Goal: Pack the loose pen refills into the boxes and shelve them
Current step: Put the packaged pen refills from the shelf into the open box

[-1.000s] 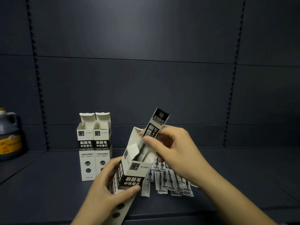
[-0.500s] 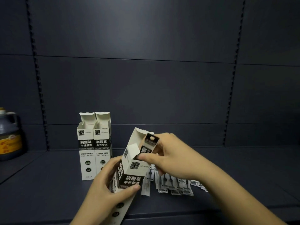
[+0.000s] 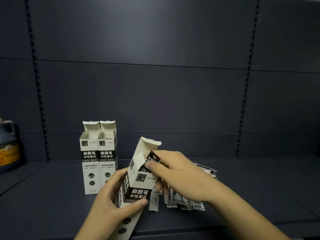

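Observation:
My left hand (image 3: 110, 201) grips a white-and-black refill box (image 3: 140, 184), tilted with its top flaps open. My right hand (image 3: 178, 175) pinches the black top end of a refill packet (image 3: 153, 157) that is mostly down inside the box's open mouth. Several loose refill packets (image 3: 187, 203) lie flat on the dark shelf (image 3: 52, 201) just right of the held box, partly hidden under my right hand. Two more boxes (image 3: 98, 158) of the same kind stand upright side by side at the left, top flaps open.
A dark jug with an orange label (image 3: 8, 146) stands at the far left edge of the shelf. The dark back panel (image 3: 155, 84) rises behind everything. Bare shelf surface stretches to the right of the loose packets.
The refill packet has sunk from sticking far out of the box to nearly all inside. My right hand followed it down to the box mouth. My left hand and the box stayed put.

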`<state>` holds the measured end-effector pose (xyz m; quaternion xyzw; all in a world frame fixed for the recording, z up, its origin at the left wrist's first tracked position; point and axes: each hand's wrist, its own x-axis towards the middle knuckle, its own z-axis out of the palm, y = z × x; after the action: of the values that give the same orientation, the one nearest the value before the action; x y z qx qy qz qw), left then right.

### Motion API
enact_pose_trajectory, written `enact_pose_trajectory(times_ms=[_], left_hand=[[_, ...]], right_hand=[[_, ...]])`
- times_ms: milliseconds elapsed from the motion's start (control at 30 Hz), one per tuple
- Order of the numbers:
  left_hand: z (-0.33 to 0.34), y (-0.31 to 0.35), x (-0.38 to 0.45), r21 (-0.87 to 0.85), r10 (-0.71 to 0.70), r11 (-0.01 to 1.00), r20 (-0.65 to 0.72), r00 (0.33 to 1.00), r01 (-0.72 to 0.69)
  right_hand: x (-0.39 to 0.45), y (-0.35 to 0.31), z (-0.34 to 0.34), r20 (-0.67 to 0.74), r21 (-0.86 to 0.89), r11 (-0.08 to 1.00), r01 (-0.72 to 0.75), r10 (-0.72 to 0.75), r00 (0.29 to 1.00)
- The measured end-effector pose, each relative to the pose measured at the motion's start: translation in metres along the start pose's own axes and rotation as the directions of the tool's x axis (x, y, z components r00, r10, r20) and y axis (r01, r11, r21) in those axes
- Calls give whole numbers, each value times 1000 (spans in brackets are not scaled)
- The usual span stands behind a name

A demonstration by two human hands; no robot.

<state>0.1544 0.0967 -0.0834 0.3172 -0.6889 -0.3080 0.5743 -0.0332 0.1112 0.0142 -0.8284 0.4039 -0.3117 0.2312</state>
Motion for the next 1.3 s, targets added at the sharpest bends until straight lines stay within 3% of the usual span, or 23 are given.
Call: enact_pose_trajectory(times_ms=[167, 400, 533, 600, 700, 867, 1000, 1067, 1167, 1300], left_hand=[[1, 1, -2, -5, 1, 1000, 12, 1000, -1], [0, 5, -2, -1, 9, 1000, 19, 1000, -9], [0, 5, -3, 12, 3, 1000, 14, 1000, -3], [0, 5, -3, 26, -4, 1000, 16, 1000, 4], [0, 6, -2, 19, -11, 1000, 4, 1000, 11], [-2, 6, -3, 25, 1, 1000, -34, 999, 0], [-1, 8, -2, 21, -13, 1000, -36, 999, 14], [0, 9, -2, 3, -28, 1000, -45, 999, 28], [4, 8, -1, -15, -42, 999, -36, 998, 42], [8, 6, 0, -8, -37, 999, -23, 999, 37]], right_hand=[[1, -1, -3, -66, 35, 999, 30, -27, 997], [-1, -9, -6, 164, -1, 1000, -12, 12, 986], [-4, -11, -4, 138, -2, 1000, -31, 31, 990], [-4, -13, 0, 164, -124, 991, 45, -24, 986], [-4, -8, -5, 101, -206, 973, 100, -80, 992], [-16, 0, -28, -39, 87, 990, 109, -106, 994], [-17, 19, -50, -190, 179, 975, 129, -95, 977], [-10, 41, -54, -285, 155, 985, 77, -30, 958], [5, 92, -53, -388, -50, 990, -134, 105, 916], [14, 164, -47, -376, -223, 865, -449, 349, 858]])
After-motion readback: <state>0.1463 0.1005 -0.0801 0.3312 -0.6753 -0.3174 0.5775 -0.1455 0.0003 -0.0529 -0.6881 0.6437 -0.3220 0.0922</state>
